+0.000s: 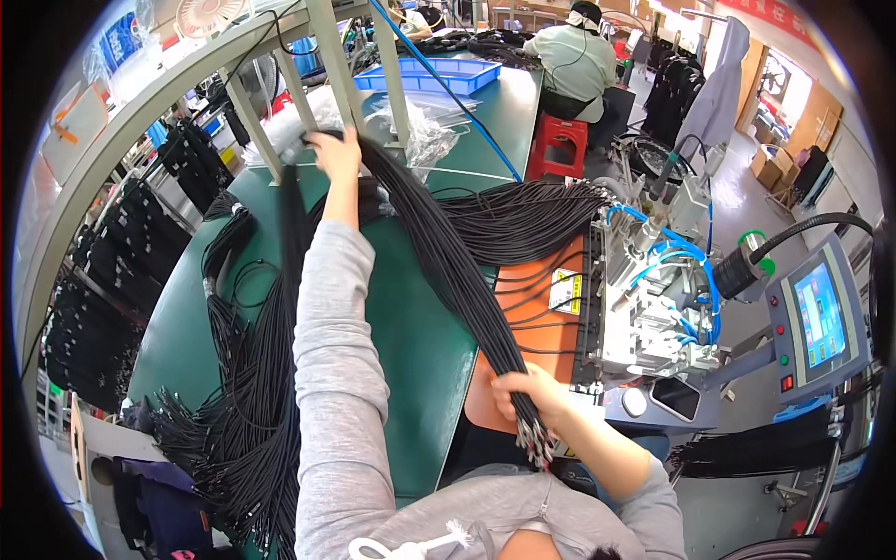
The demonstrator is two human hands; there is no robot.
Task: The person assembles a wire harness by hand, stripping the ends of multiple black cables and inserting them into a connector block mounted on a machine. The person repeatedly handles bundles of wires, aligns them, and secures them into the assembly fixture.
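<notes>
1. The right hand [532, 397] is low in the view, close to the person's body. Its fingers are closed and grip a long bunch of black cords [448, 271] near one end.
2. Silver tips [535, 443] with a bit of red poke out below that hand.
3. The left hand [338, 154] is far out in front, beside a pale metal post [333, 70]. Its fingers are bent and lie at the far part of the bunch. The hand is blurry, so I cannot tell how tightly they hold it.
4. The bunch runs on a slant between the two hands, above the green table [411, 336] and past the edge of an orange board [541, 345].
5. To the left of the left arm, a big pile of black cords [252, 411] lies on the table and hangs over its near edge.
6. On the right, more black cords [523, 219] lie in a wide, flat group. Their tips reach a silver machine [644, 289] with blue tubes [686, 250].
7. Near the machine is a screen [819, 313] in a gray box.
8. Farther back, a blue tray [467, 86] sits on the table, and another person [574, 70] sits on a red stool [562, 145].
</notes>
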